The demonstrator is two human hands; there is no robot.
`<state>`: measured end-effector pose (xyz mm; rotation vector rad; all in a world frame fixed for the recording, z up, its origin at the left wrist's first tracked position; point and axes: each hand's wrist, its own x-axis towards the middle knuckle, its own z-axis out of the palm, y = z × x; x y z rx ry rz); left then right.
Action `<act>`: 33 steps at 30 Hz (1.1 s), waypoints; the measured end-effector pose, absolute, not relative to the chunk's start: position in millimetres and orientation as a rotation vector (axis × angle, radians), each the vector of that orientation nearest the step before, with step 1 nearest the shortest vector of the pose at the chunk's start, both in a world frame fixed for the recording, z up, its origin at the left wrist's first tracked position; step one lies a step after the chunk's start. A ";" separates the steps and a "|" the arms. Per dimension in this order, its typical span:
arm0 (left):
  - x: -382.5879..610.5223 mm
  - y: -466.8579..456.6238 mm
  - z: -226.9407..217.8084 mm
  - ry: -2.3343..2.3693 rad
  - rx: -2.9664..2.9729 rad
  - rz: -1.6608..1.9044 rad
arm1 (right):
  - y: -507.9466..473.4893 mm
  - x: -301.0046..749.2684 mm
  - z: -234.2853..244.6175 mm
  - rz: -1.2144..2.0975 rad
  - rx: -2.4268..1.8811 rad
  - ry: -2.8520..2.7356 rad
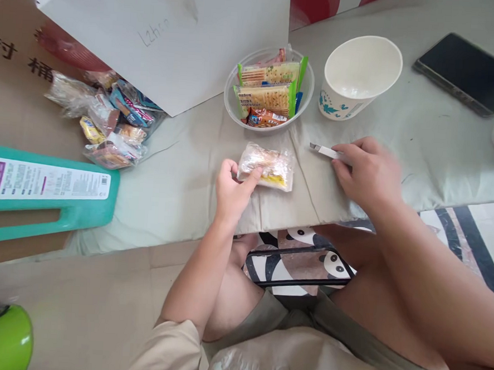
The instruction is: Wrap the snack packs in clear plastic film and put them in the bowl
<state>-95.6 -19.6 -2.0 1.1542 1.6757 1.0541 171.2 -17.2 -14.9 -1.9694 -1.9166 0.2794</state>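
Two hands work: left hand [232, 192] pinches a clear crinkly plastic snack packet [267, 166]; right hand [367, 173] grips a small white-handled cutter [326, 151].

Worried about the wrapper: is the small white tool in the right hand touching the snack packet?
Apart. The head view shows bare tablecloth between the tool in the right hand and the snack packet, which the left hand pinches.

White cup [361, 75], blue leaf print; green-edged biscuit packs [266, 85]; teal box [45, 192].
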 end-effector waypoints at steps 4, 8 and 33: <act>-101.9 -21.2 -5.4 1.824 1.605 0.922 | -15.1 169.5 -7.7 0.134 -2.054 -1.762; -108.3 -18.1 -11.9 1.508 2.016 1.035 | -22.3 149.4 -8.5 0.347 -1.538 -1.916; -109.4 -9.0 -22.3 1.226 1.919 1.293 | -21.9 147.2 -17.5 0.453 -1.264 -2.033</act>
